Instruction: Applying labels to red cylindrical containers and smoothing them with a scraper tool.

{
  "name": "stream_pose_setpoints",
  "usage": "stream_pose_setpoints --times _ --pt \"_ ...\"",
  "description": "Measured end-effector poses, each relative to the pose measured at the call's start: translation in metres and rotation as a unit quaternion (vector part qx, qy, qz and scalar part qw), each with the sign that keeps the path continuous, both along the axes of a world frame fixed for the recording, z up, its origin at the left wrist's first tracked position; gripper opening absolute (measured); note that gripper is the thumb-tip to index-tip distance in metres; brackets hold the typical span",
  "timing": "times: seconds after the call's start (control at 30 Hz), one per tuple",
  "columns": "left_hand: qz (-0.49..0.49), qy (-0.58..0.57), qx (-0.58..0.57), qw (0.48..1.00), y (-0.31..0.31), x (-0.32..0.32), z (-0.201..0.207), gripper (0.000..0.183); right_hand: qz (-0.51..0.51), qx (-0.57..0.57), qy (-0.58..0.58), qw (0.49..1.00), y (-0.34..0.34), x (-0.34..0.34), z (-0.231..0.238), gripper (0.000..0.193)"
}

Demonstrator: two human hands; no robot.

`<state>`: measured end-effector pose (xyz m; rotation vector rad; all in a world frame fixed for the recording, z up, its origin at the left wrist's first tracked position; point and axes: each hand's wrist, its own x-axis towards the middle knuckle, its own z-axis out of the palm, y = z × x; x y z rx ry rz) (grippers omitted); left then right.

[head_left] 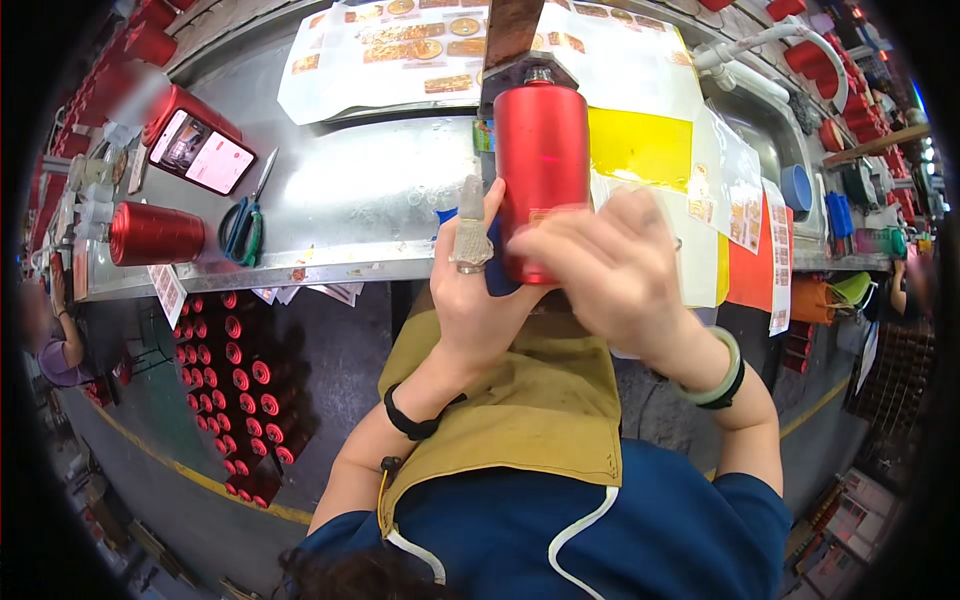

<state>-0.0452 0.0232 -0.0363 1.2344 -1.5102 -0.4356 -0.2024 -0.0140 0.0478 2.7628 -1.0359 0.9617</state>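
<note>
A red metal bottle [543, 140] with a bare threaded neck stands out in front of me, its neck pointing away. My left hand [480, 290] holds it low down from the left side, with a pale wrapping on one finger. A small gold label sits low on the bottle's front, partly covered by my right hand. My right hand [620, 270] is over the bottle's lower right side. Motion smears its fingers, so I cannot make out whether they pinch anything.
A metal worktable [375, 190] spans the front. Scissors [243, 222], a phone [202, 152] and another red bottle [155, 234] lie at left. Sheets of gold labels [400, 50] are at the back, a yellow sheet [640, 148] at right. Several red bottles [240, 380] stand below left.
</note>
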Motion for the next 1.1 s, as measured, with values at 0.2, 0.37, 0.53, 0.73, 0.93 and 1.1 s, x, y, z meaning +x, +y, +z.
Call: stream_pose_setpoints --times 0.2,0.37,0.53,0.73,0.93,1.1 --pt "-0.005 -0.037 0.019 0.999 0.003 0.006 0.005 0.082 -0.109 -0.105 0.025 0.988 -0.039 -0.008 0.011 0.018" --pt "-0.010 0.000 -0.003 1.000 -0.003 0.001 -0.006 0.078 0.021 0.056 0.003 0.998 -0.001 0.010 0.001 0.018" --pt "-0.003 -0.039 -0.007 0.999 -0.002 0.003 0.004 0.087 -0.059 -0.103 0.021 0.993 -0.055 -0.003 0.007 0.014" --pt "-0.017 -0.119 0.020 0.993 -0.002 0.013 0.003 0.083 0.071 0.014 -0.018 0.997 -0.002 -0.001 -0.011 0.016" --pt "-0.001 -0.106 -0.036 0.994 -0.002 0.013 0.003 0.091 -0.059 -0.077 -0.003 0.995 -0.049 -0.023 -0.003 0.020" --pt "-0.117 -0.037 0.068 0.990 -0.005 0.025 -0.008 0.107 0.115 0.041 -0.042 0.992 0.004 -0.009 -0.014 0.022"
